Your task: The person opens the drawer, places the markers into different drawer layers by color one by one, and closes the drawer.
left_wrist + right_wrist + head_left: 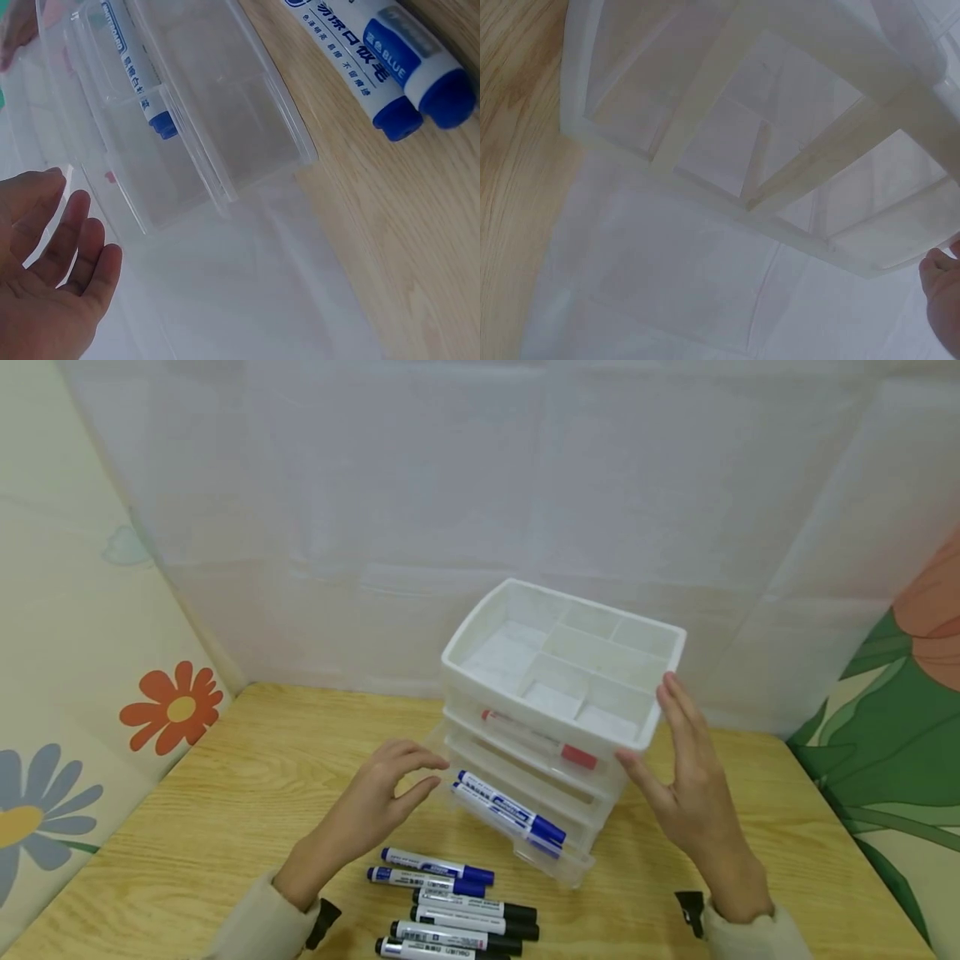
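A white plastic drawer organizer (480, 681) with a compartmented top tray stands on the table, angled. My right hand (693, 785) lies at the tray's right front corner, thumb at the front and straight fingertips along the side. In the right wrist view, its fingertips (932, 274) are right at the organizer's edge. Left of the organizer, my left hand (375, 793) holds nothing, its fingers loosely bent near a pulled-out lower drawer (558, 864). Two blue markers (506, 810) lie in that drawer. A red marker (536, 739) shows in the top drawer.
In front of the organizer, loose markers lie in a row on the wooden table: two blue-capped markers (435, 864) and several black-capped markers (472, 918). A white cloth backdrop (450, 485) hangs behind, with flower-printed panels (60, 652) at both sides.
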The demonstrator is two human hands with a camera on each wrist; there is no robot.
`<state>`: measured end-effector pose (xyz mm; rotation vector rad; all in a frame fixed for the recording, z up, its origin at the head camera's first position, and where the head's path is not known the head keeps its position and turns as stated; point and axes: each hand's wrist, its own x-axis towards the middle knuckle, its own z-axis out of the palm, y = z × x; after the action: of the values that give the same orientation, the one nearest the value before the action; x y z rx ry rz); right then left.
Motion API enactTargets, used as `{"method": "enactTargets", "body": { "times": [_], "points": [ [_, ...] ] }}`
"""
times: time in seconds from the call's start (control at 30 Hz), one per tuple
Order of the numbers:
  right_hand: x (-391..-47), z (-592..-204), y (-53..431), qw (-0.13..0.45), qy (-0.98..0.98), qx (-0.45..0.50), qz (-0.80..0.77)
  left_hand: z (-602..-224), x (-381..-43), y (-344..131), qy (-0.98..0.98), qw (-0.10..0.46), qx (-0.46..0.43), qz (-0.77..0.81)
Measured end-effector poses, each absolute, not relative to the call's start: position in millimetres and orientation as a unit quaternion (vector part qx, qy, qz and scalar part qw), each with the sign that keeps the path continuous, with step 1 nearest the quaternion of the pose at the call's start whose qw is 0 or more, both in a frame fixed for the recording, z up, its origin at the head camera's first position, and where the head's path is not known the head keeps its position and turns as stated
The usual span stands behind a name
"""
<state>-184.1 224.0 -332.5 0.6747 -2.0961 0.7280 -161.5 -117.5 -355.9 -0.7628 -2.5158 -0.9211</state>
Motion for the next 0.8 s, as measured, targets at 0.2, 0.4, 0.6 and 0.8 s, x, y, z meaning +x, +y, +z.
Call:
{"method": "enactTargets", "body": {
  "times": [0.2,0.4,0.6,0.8],
  "points": [
    [-184.1,-333.3,224.5,0.4,-0.828,0.266,0.289,-358.4,-158.5,-120.1,-0.891,0.168,-0.271,-0.324],
    [-184.2,-332.6,223.8,0.403,-0.826,0.268,0.288,-360.4,-154.8,-124.8,-0.889,0.162,-0.272,-0.329],
    [-183.5,-332.3,223.7,0.401,-0.827,0.267,0.29,-362.8,-150.9,-130.8,-0.889,0.132,-0.265,-0.351],
    [-183.8,-332.8,224.2,0.403,-0.826,0.265,0.291,-367.9,-148.7,-135.5,-0.888,0.126,-0.261,-0.358]
  ]
}}
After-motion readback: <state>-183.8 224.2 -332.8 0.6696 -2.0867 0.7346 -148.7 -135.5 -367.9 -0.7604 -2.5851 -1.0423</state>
